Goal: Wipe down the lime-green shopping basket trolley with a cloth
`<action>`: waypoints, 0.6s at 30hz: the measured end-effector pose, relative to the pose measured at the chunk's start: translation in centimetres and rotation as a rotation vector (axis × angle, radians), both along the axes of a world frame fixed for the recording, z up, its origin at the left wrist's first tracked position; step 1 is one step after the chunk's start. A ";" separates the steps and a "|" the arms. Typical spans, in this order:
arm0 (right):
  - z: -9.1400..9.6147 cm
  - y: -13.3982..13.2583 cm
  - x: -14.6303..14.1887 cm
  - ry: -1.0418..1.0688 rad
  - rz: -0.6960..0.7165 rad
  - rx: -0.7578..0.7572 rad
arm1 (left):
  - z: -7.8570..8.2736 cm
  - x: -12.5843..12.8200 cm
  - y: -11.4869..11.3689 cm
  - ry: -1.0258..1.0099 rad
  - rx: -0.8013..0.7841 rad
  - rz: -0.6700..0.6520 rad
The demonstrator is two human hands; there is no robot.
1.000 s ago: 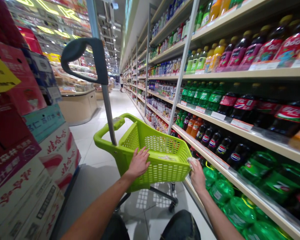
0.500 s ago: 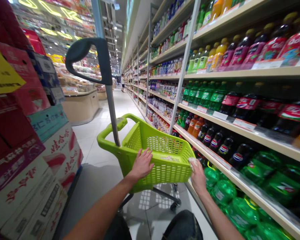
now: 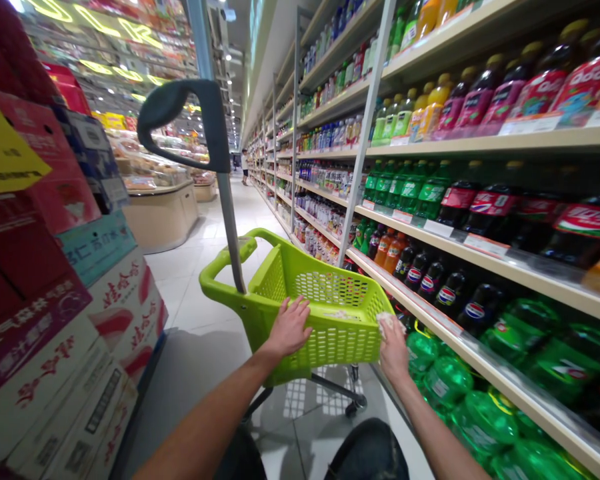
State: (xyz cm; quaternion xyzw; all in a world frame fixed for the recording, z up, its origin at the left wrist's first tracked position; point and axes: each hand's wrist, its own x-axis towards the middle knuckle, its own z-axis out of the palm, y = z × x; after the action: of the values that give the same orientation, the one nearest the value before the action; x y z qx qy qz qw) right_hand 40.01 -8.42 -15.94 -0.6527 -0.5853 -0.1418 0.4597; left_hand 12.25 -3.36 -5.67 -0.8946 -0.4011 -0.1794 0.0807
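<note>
A lime-green shopping cart basket (image 3: 330, 277) with perforated sides stands in front of me, a tall grey pole with a dark handle (image 3: 215, 123) rising at its left. Resting on the near rim is my left hand (image 3: 290, 327), fingers stretched over the edge and slightly apart. My right hand (image 3: 394, 350) is closed on a crumpled white cloth (image 3: 384, 321), or perhaps a tissue, against the basket's right front corner. Its fingertips are partly hidden by the cloth. Some pale material (image 3: 341, 315) lies on the basket's floor.
Shelves (image 3: 430, 230) of drink bottles run along the right, with large green bottles (image 3: 485, 420) low down near my right arm. Stacked cartons (image 3: 125, 307) rise on the left. A wooden display counter (image 3: 165, 217) and a distant person (image 3: 245, 167) are farther along the aisle.
The cart and my left hand have shifted slightly right in view. My right hand stays at the corner with the white cloth, its grip slightly changed.
</note>
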 end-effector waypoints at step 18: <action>1.9 1.4 -6.6 -0.093 0.334 -0.032 | 0.1 0.2 0.0 0.001 -0.004 -0.009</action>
State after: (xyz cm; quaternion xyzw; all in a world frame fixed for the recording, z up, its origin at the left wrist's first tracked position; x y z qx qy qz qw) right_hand 33.40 -7.04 -14.00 -0.5463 -0.7084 -0.0844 0.4389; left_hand 12.44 -3.39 -5.56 -0.8966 -0.3974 -0.1787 0.0785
